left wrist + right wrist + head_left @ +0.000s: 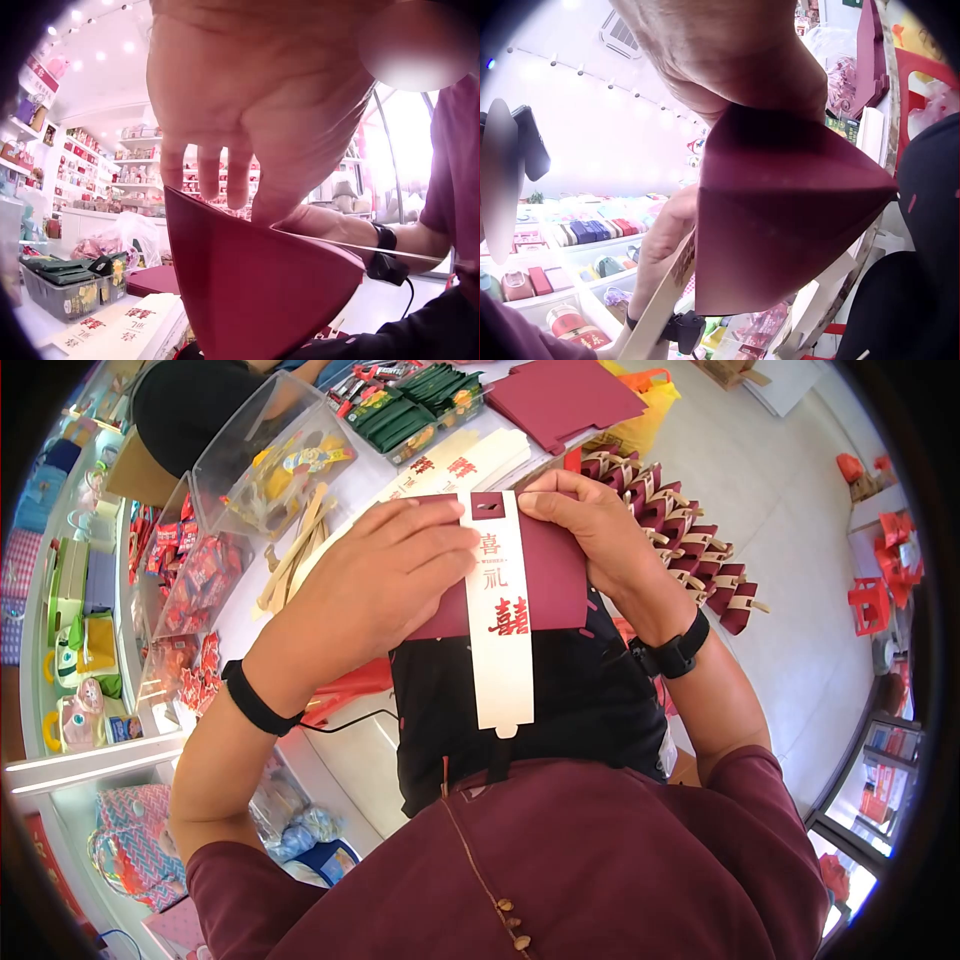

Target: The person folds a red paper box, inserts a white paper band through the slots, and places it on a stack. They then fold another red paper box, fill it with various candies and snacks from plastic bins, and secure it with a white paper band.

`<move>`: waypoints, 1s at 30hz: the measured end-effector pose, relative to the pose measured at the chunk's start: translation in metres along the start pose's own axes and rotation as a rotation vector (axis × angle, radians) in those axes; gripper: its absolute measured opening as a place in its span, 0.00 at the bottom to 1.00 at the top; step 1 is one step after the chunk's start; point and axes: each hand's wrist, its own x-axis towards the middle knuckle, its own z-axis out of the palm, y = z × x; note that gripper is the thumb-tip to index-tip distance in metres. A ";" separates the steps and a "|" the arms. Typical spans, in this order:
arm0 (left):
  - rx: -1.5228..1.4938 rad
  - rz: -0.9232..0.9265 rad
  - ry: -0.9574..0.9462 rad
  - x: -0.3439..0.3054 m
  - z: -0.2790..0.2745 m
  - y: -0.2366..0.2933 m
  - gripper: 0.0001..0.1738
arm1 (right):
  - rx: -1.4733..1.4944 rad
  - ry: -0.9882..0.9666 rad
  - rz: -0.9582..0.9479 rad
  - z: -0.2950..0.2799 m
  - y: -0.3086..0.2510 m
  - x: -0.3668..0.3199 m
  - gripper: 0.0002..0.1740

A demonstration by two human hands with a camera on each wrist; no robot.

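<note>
A maroon folded-paper gift box (555,575) is held up in front of the lap, its wedge-shaped side showing in the left wrist view. Down its front hangs a cream paper band (503,670) printed with red and dark characters, its lower end hanging free below the box. At the top of the band, a slot shows over a maroon patch. My left hand (385,565) grips the box's upper left, fingertips at the band's edge; its thumb is hidden in the head view. My right hand (600,525) pinches the top edge right of the band between thumb and index finger.
More printed bands (490,455) lie stacked on the table beyond the hands. Flat maroon sheets (565,405) and a clear bin of green packets (415,420) sit farther back. Wooden sticks (300,550) lie at left. Several finished maroon boxes (690,535) stand in rows at right.
</note>
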 end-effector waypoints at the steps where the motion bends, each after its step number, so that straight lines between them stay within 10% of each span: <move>1: -0.029 -0.020 -0.030 -0.005 0.000 0.003 0.25 | 0.015 -0.016 0.020 -0.002 0.004 0.002 0.06; 12: 0.064 -0.003 -0.181 -0.055 0.017 0.014 0.52 | 0.093 -0.153 0.207 -0.009 0.056 0.017 0.06; 30: -0.478 -0.348 -0.160 -0.111 0.011 0.046 0.42 | 0.216 -0.304 0.559 0.025 0.118 0.014 0.08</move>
